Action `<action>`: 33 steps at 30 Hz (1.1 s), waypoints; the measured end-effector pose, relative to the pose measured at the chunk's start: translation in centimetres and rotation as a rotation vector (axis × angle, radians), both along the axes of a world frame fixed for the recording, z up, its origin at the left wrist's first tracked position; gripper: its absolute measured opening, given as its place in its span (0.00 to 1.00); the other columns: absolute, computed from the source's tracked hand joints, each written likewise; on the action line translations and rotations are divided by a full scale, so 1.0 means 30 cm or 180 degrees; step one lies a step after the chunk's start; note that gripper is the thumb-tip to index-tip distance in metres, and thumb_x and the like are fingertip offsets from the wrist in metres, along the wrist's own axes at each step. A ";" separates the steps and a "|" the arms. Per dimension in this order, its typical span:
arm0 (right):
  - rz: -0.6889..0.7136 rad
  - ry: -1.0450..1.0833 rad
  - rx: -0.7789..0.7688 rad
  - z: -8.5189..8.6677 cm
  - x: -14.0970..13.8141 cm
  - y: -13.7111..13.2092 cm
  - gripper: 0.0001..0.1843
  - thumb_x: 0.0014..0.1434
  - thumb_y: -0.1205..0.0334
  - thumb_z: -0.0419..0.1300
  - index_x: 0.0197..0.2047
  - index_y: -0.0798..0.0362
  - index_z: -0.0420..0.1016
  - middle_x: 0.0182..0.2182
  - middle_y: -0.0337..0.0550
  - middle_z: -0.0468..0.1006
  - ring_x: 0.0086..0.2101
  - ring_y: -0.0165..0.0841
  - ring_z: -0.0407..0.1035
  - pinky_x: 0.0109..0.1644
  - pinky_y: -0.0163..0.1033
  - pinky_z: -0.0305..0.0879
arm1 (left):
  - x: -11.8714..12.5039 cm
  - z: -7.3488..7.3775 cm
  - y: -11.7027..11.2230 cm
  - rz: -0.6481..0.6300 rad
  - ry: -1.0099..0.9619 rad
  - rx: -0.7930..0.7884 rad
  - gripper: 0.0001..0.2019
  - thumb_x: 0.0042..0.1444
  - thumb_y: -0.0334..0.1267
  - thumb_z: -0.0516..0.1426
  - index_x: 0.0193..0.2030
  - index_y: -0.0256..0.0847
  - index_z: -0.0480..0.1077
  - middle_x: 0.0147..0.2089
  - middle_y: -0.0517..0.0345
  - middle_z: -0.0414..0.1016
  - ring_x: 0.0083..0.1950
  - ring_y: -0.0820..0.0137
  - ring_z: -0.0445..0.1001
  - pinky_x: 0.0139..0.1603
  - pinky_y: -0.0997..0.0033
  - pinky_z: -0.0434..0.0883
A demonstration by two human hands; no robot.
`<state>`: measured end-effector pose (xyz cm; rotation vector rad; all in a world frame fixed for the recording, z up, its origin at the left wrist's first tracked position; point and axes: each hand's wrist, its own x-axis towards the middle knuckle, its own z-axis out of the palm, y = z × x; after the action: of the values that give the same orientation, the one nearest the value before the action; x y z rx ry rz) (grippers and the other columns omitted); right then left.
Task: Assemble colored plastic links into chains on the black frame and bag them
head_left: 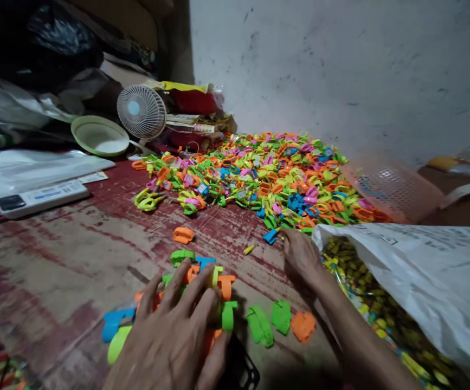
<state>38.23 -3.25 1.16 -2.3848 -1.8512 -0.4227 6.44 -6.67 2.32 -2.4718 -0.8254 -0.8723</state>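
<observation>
My left hand (178, 330) lies palm down, fingers spread, over a cluster of bright plastic pieces that look like toy watch parts; an orange piece (226, 286) and a blue piece (117, 323) stick out around it. My right hand (302, 254) reaches to the near edge of a big heap of similar pieces (259, 179). Its fingers are curled down beside a blue piece (271, 236); what they hold, if anything, is hidden. Between the hands lie a green strap-like piece (259, 326), a smaller green piece (281, 317) and an orange one (303, 326).
A white sack (422, 260) with many small yellow and dark pieces stands open at the right. Behind it leans a pink perforated basket (393, 187). At the left are a fan (142, 112), a pale basin (100, 135) and a power strip (43, 198). A wall rises behind.
</observation>
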 end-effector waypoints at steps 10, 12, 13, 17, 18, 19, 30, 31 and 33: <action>0.0269 -0.0204 -0.0665 -0.067 0.200 0.213 0.27 0.66 0.74 0.45 0.66 0.60 0.66 0.59 0.62 0.69 0.53 0.44 0.67 0.51 0.42 0.63 | 0.005 -0.037 0.026 -0.0021 -0.0092 -0.0324 0.19 0.53 0.43 0.54 0.53 0.48 0.69 0.53 0.54 0.82 0.52 0.50 0.77 0.48 0.48 0.66; 0.0391 -0.0169 -0.0677 -0.070 0.201 0.205 0.26 0.67 0.73 0.45 0.65 0.59 0.67 0.60 0.60 0.68 0.54 0.42 0.67 0.52 0.40 0.62 | 0.004 -0.053 0.023 0.0039 -0.0218 -0.0468 0.17 0.56 0.45 0.53 0.53 0.50 0.69 0.58 0.57 0.79 0.58 0.51 0.73 0.52 0.47 0.64; 0.0447 -0.0139 -0.0685 -0.069 0.197 0.205 0.24 0.67 0.72 0.46 0.62 0.58 0.70 0.59 0.58 0.70 0.53 0.41 0.66 0.53 0.39 0.61 | 0.003 -0.058 0.022 0.0069 -0.0285 -0.0528 0.17 0.58 0.45 0.51 0.53 0.51 0.69 0.60 0.59 0.78 0.61 0.52 0.71 0.54 0.47 0.64; 0.0582 0.0048 -0.0590 -0.041 0.153 0.216 0.16 0.65 0.71 0.50 0.47 0.60 0.78 0.51 0.59 0.74 0.51 0.42 0.66 0.55 0.40 0.59 | -0.003 -0.046 0.017 0.0079 -0.0160 -0.0653 0.17 0.60 0.43 0.51 0.55 0.49 0.69 0.62 0.55 0.76 0.62 0.51 0.70 0.55 0.47 0.66; 0.0613 0.0116 -0.0520 -0.025 0.134 0.213 0.15 0.65 0.70 0.51 0.45 0.60 0.78 0.50 0.60 0.75 0.51 0.42 0.67 0.55 0.41 0.59 | -0.005 -0.037 0.014 0.0088 -0.0074 -0.0683 0.17 0.60 0.42 0.52 0.55 0.47 0.69 0.61 0.52 0.76 0.62 0.51 0.71 0.55 0.47 0.67; 0.0644 0.0197 -0.0433 -0.007 0.114 0.204 0.14 0.65 0.69 0.51 0.44 0.60 0.78 0.48 0.60 0.75 0.49 0.42 0.67 0.54 0.41 0.59 | -0.006 -0.029 0.011 0.0108 -0.0029 -0.0705 0.18 0.60 0.41 0.53 0.56 0.46 0.68 0.60 0.51 0.77 0.61 0.51 0.72 0.55 0.45 0.67; 0.0990 0.2592 0.0588 0.116 -0.202 -0.235 0.20 0.66 0.50 0.51 0.48 0.54 0.78 0.40 0.44 0.80 0.39 0.36 0.73 0.43 0.38 0.68 | -0.002 0.062 -0.006 0.0192 0.0454 -0.1583 0.27 0.63 0.40 0.51 0.69 0.52 0.61 0.69 0.55 0.68 0.67 0.49 0.67 0.60 0.39 0.70; 0.0992 0.2788 0.0574 0.097 -0.230 -0.275 0.20 0.66 0.50 0.51 0.49 0.53 0.78 0.40 0.44 0.80 0.40 0.36 0.74 0.43 0.39 0.68 | -0.003 0.070 -0.008 0.0179 0.0477 -0.1648 0.26 0.65 0.40 0.50 0.70 0.52 0.61 0.69 0.54 0.67 0.68 0.49 0.66 0.63 0.37 0.68; 0.0916 0.3188 0.0537 0.052 -0.277 -0.339 0.21 0.67 0.49 0.50 0.49 0.53 0.77 0.36 0.43 0.79 0.36 0.35 0.73 0.39 0.38 0.69 | -0.006 0.081 -0.012 0.0118 0.0505 -0.1702 0.25 0.67 0.41 0.49 0.70 0.52 0.61 0.70 0.53 0.66 0.70 0.48 0.62 0.67 0.35 0.62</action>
<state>29.94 -13.41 2.72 -1.6459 -1.5045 0.5316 6.26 -7.02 4.74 -2.9153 -1.1621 -0.4727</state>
